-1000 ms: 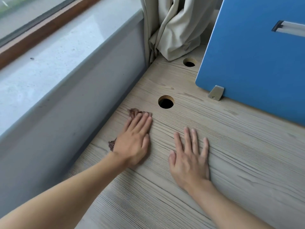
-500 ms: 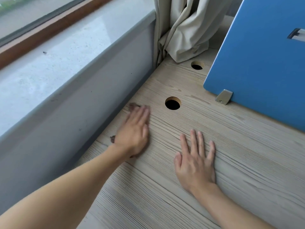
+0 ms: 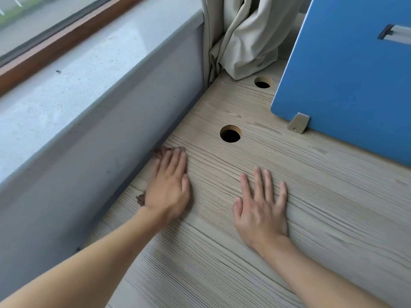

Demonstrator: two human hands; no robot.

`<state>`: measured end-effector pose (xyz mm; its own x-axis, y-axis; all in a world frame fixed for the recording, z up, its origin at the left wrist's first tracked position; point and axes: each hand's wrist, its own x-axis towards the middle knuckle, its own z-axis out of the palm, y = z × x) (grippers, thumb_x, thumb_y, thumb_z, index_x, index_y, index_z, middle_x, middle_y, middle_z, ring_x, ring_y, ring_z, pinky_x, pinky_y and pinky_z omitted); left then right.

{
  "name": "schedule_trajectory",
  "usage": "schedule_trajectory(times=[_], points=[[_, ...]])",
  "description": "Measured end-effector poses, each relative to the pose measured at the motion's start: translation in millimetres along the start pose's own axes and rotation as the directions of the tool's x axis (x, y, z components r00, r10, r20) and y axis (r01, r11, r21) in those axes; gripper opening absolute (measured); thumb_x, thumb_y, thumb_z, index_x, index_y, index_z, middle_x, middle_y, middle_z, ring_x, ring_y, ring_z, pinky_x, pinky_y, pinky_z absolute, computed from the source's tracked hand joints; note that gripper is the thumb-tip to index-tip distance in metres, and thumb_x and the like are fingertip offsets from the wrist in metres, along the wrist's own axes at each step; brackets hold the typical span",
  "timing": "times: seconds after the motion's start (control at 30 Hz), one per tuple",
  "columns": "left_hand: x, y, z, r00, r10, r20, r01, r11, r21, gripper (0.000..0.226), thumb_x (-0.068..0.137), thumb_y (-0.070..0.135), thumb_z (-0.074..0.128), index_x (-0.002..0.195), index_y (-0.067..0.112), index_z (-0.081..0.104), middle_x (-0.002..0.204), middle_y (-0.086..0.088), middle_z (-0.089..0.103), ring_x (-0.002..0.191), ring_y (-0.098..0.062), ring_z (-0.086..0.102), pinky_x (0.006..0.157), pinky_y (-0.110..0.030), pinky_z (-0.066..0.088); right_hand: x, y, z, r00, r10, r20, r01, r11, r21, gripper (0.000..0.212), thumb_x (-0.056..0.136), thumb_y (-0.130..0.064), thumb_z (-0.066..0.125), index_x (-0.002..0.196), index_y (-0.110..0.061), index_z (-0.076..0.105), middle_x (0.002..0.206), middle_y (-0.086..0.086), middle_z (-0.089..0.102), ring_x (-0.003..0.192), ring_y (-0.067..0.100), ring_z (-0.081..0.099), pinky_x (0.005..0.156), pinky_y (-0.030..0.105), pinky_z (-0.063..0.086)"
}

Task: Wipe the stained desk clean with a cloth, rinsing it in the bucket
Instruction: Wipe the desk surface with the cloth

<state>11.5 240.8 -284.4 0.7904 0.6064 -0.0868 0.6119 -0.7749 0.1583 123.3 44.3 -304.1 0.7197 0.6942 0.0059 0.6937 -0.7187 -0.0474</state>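
My left hand (image 3: 170,184) lies flat with straight fingers on a brown cloth (image 3: 158,151), pressing it onto the pale wood-grain desk (image 3: 311,207) right beside the grey wall panel. Only the cloth's edges show, past my fingertips and by my wrist. To its right, my right hand (image 3: 261,204) rests flat on the bare desk with fingers spread. The bucket is not in view.
A grey wall panel (image 3: 93,174) under a stone windowsill (image 3: 73,70) bounds the desk on the left. Two round cable holes (image 3: 230,134) (image 3: 262,82) lie ahead. A blue divider panel (image 3: 351,81) on a metal bracket (image 3: 298,122) stands at right; a beige curtain (image 3: 246,41) hangs in the corner.
My left hand has slid the cloth a little left, up against the wall panel. My right hand has stayed flat on the desk. The view has shifted slightly.
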Motion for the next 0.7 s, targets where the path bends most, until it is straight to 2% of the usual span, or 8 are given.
schedule_trajectory(times=[0.07, 0.13, 0.27, 0.4, 0.47, 0.53, 0.63, 0.7], points=[[-21.4, 8.5, 1.0, 0.99, 0.135, 0.047, -0.135, 0.991, -0.015, 0.065, 0.097, 0.044, 0.006, 0.16, 0.029, -0.004, 0.165, 0.011, -0.01, 0.151, -0.008, -0.018, 0.124, -0.034, -0.009, 1.4, -0.5, -1.3, 1.0, 0.001, 0.014, -0.001, 1.0, 0.011, 0.065, 0.095, -0.043, 0.026, 0.154, -0.017, 0.036, 0.161, 0.017, 0.03, 0.151, 0.034, 0.022, 0.118, 0.064, 0.014], [-20.5, 7.8, 0.5, 0.987, 0.154, 0.055, -0.151, 0.987, -0.056, 0.062, 0.099, 0.042, 0.01, 0.159, 0.033, -0.002, 0.166, 0.012, -0.007, 0.151, -0.005, -0.016, 0.124, -0.034, -0.006, 2.5, -0.6, -5.2, 0.999, -0.01, 0.032, 0.009, 0.999, 0.037, 0.068, 0.094, -0.044, 0.023, 0.155, -0.017, 0.034, 0.162, 0.016, 0.026, 0.152, 0.032, 0.018, 0.118, 0.064, 0.012], [-3.5, 7.0, 1.1, 0.998, -0.055, -0.004, 0.055, 0.997, -0.048, 0.063, 0.1, 0.039, 0.014, 0.16, 0.026, 0.0, 0.167, 0.006, -0.004, 0.153, -0.012, -0.011, 0.125, -0.037, -0.005, -19.1, 8.1, -7.9, 0.998, 0.05, -0.041, -0.044, 0.989, 0.14, 0.068, 0.092, -0.038, 0.029, 0.154, -0.011, 0.034, 0.162, 0.011, 0.03, 0.152, 0.024, 0.021, 0.119, 0.063, 0.013], [-49.2, 47.4, 5.6, 0.973, 0.224, 0.056, -0.221, 0.974, -0.048, 0.066, 0.097, 0.042, 0.012, 0.16, 0.027, 0.005, 0.166, 0.009, -0.003, 0.153, -0.011, -0.011, 0.125, -0.037, -0.004, -39.4, 12.1, -1.1, 0.999, 0.023, -0.029, -0.021, 0.998, 0.055, 0.068, 0.093, -0.037, 0.028, 0.152, -0.006, 0.039, 0.161, 0.015, 0.03, 0.152, 0.026, 0.022, 0.119, 0.063, 0.015], [-54.9, 46.1, 6.5, 0.945, 0.311, 0.099, -0.303, 0.949, -0.083, 0.065, 0.096, 0.044, 0.009, 0.16, 0.031, 0.003, 0.165, 0.013, -0.006, 0.151, -0.006, -0.014, 0.125, -0.036, -0.005, -36.9, 9.2, 0.0, 1.0, 0.025, -0.012, -0.024, 0.999, 0.037, 0.068, 0.093, -0.036, 0.028, 0.152, -0.006, 0.039, 0.161, 0.015, 0.029, 0.152, 0.026, 0.022, 0.119, 0.063, 0.014], [-41.9, 36.0, 7.1, 0.963, 0.26, 0.073, -0.255, 0.964, -0.071, 0.064, 0.097, 0.044, 0.008, 0.16, 0.033, 0.0, 0.165, 0.013, -0.006, 0.151, -0.005, -0.014, 0.125, -0.036, -0.004, -37.0, 9.0, -1.4, 1.0, 0.017, 0.0, -0.017, 1.0, 0.021, 0.068, 0.093, -0.037, 0.026, 0.153, -0.006, 0.036, 0.163, 0.014, 0.026, 0.153, 0.026, 0.018, 0.119, 0.062, 0.013], [-31.2, 33.4, 6.4, 0.999, 0.045, 0.005, -0.044, 0.998, -0.041, 0.065, 0.097, 0.043, 0.01, 0.16, 0.029, 0.002, 0.166, 0.009, -0.004, 0.152, -0.01, -0.012, 0.125, -0.037, -0.006, -37.8, 9.6, -0.7, 1.0, 0.011, 0.004, -0.011, 1.0, 0.013, 0.068, 0.095, -0.038, 0.025, 0.154, -0.006, 0.032, 0.164, 0.014, 0.022, 0.154, 0.026, 0.015, 0.12, 0.061, 0.012], [-47.4, 47.5, 8.6, 0.99, 0.136, 0.031, -0.135, 0.99, -0.043, 0.065, 0.097, 0.042, 0.012, 0.16, 0.028, 0.005, 0.166, 0.008, -0.002, 0.152, -0.011, -0.012, 0.125, -0.038, -0.005, -37.7, 9.1, -1.4, 1.0, 0.02, -0.004, -0.019, 1.0, 0.022, 0.068, 0.094, -0.037, 0.027, 0.153, -0.005, 0.036, 0.162, 0.015, 0.025, 0.153, 0.027, 0.019, 0.119, 0.062, 0.013]])
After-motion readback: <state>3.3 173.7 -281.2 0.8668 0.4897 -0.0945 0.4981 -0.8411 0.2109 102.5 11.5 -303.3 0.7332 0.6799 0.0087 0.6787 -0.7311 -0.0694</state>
